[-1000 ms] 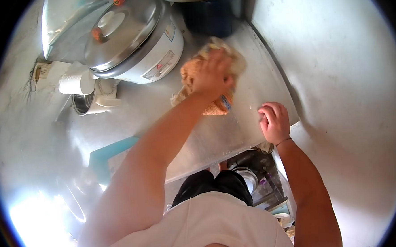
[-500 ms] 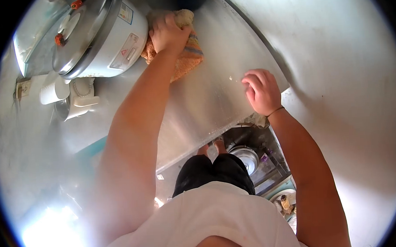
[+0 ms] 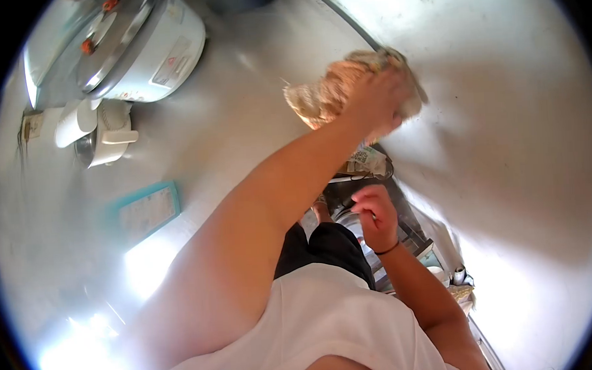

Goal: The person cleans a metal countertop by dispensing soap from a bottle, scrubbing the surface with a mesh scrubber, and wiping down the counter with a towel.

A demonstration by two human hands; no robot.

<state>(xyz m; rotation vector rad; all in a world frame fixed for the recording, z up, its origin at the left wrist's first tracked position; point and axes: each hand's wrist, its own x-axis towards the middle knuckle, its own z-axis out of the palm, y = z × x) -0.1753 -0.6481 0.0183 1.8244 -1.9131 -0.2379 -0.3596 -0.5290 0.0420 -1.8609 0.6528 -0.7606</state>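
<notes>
An orange and tan terry towel [image 3: 331, 93] is bunched under my left hand [image 3: 380, 103], whose fingers are closed on it. Hand and towel are at the far right end of the metal countertop [image 3: 245, 114], by the wall. Motion blurs the fingertips. Lower down, in front of my body, my right hand [image 3: 377, 217] hangs in the air near the counter's front edge. Its fingers are loosely curled in, and nothing shows in them. A dark band circles that wrist.
At the back left stands a large white cooker [image 3: 169, 57] with a steel lid. White cups [image 3: 76, 123] and a white kettle-like vessel [image 3: 109, 138] are beside it. A blue-rimmed tray or board [image 3: 166, 192] lies at left. The wall [image 3: 499, 107] rises on the right.
My left hand has swept the towel from beside the cooker rightward to the wall end. My right hand has drawn back toward my body, its fingers curling more.
</notes>
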